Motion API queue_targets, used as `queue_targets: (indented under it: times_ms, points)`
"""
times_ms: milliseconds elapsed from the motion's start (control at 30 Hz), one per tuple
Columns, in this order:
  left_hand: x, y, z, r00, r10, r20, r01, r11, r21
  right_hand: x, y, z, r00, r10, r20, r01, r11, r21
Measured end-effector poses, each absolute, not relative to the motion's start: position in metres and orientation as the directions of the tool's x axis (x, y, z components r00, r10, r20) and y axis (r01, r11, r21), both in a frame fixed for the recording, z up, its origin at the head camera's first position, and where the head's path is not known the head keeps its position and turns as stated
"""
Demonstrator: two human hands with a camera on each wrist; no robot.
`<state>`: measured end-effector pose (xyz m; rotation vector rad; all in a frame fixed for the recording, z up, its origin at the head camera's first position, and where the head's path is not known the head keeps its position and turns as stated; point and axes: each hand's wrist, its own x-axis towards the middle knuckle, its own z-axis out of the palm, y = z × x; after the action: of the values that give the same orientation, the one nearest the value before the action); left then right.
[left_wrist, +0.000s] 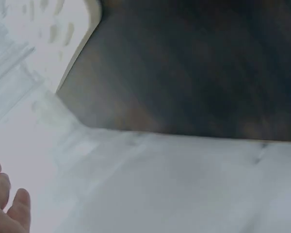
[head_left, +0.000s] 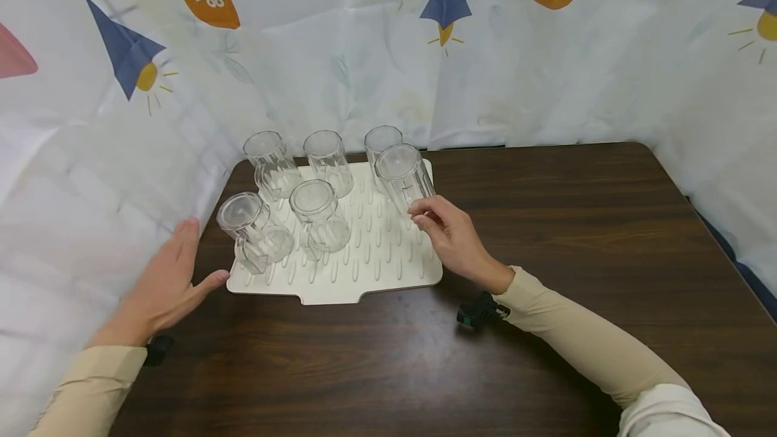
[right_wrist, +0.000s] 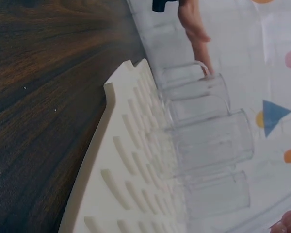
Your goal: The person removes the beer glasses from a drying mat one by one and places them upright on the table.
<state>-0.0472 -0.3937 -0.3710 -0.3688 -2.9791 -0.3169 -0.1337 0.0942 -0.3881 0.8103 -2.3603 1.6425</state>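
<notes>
Several clear glass mugs stand upside down on a white ribbed draining board (head_left: pixel 388 261). My right hand (head_left: pixel 452 235) has its thumb and fingers bent at the lower side of a glass mug (head_left: pixel 403 174) at the board's right, and pinches it there. In the right wrist view only the fingertips (right_wrist: pixel 290 222) show, by a curved glass edge. My left hand (head_left: pixel 164 285) is spread beside the board's front left corner, thumb tip right at that corner, and holds nothing. Nearest to it is the front left mug (head_left: pixel 255 231), with another mug (head_left: pixel 320 218) to its right.
Along the board's back edge stand a left mug (head_left: pixel 270 164), a middle mug (head_left: pixel 328 160) and a right mug (head_left: pixel 381 140), partly behind the one in my right hand. The dark wooden table (head_left: pixel 577 235) extends to the right. A printed white curtain (head_left: pixel 340 52) hangs close behind and at the left.
</notes>
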Motion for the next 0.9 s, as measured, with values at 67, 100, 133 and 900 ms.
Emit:
queue_targets:
  times_ms: [67,100,133,900]
  points:
    - [-0.048,-0.395,-0.366,-0.961,0.221,0.169,0.253,0.946,0.2,-0.134,0.095,-0.388,-0.839,-0.342,0.424,-0.518,0.257,-0.816]
    - [-0.048,-0.395,-0.363,-0.959,0.217,0.183,0.254,0.943,0.214,-0.134,0.096,-0.388,-0.836,-0.342,0.43,-0.523,0.261,-0.811]
    - [-0.049,-0.395,-0.36,-0.957,0.211,0.2,0.254,0.94,0.226,-0.135,0.096,-0.388,-0.835,-0.34,0.433,-0.527,0.266,-0.807]
    - [-0.08,-0.337,-0.303,-0.894,0.182,0.409,0.339,0.871,0.355,-0.148,0.111,-0.379,-0.748,-0.361,0.556,-0.662,0.36,-0.657]
